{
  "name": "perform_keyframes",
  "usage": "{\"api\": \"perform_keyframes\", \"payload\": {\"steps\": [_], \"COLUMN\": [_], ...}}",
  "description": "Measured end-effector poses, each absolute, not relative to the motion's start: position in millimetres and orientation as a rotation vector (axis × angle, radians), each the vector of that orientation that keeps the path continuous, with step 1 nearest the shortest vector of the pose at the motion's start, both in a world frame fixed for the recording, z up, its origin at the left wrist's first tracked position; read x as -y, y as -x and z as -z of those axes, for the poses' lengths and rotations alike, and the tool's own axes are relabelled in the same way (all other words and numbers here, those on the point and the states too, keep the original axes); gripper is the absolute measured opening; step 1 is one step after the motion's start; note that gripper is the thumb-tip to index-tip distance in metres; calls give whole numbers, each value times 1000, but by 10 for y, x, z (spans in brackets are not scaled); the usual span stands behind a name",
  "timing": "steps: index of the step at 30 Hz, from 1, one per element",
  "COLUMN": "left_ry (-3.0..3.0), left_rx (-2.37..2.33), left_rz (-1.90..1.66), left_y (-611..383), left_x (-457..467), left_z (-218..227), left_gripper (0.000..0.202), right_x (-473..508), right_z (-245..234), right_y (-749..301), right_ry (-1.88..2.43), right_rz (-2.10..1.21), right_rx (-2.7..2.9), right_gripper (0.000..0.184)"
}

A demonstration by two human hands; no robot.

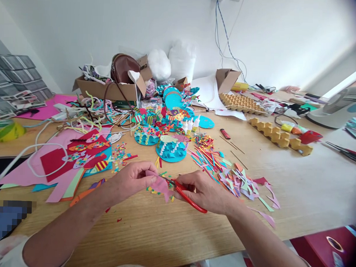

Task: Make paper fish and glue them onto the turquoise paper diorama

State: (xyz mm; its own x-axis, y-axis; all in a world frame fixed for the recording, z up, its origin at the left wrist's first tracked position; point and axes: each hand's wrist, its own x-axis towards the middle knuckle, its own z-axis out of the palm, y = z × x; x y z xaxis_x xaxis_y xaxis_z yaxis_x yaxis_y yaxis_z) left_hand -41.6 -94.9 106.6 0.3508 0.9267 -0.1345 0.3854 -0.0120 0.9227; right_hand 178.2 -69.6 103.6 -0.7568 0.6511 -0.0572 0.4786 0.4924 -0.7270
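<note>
Between thumb and fingers, my left hand [138,179] pinches a piece of pink paper [161,186] over the front middle of the table. My right hand [201,190] is closed around red-handled scissors [193,201]. Their blades reach left to the paper and lie against its upper edge; how far apart they are is hard to see. Small yellow and green paper bits [154,190] lie on the table below. Just beyond my hands stand blue round bases [171,153] with colourful paper fish [167,138] on them.
Paper offcuts [243,180] and thin strips spread to the right. Pink sheets [25,169] and cut fish [99,166] lie left. Farther back are a cardboard box [106,90], a brown bag [124,69] and egg-carton strips [277,133]. A lighter [224,134] lies near thin sticks.
</note>
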Motion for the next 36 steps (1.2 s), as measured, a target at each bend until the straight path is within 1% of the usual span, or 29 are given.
{"api": "perform_keyframes", "payload": {"steps": [4, 15, 22, 27, 36], "left_ry": [-1592, -1622, -1663, -1666, -1660], "left_rx": [-1217, -1147, -1172, -1169, -1171], "left_rz": [-650, -652, -605, -595, -602], "left_y": [409, 444, 438, 437, 426], "left_x": [956, 932, 941, 949, 953], "left_z": [-1081, -955, -981, -1000, -1021], "left_gripper": [16, 13, 12, 11, 14], "right_x": [700, 708, 717, 707, 716], "right_z": [-1045, -1024, -1021, -1011, -978], "right_y": [-1776, -1779, -1799, -1804, -1826], "right_ry": [968, 965, 962, 963, 967], "right_rz": [-1092, -1067, -1093, -1096, -1088], "right_rx": [2532, 2559, 2540, 2548, 2569], "right_gripper": [32, 37, 35, 37, 39]}}
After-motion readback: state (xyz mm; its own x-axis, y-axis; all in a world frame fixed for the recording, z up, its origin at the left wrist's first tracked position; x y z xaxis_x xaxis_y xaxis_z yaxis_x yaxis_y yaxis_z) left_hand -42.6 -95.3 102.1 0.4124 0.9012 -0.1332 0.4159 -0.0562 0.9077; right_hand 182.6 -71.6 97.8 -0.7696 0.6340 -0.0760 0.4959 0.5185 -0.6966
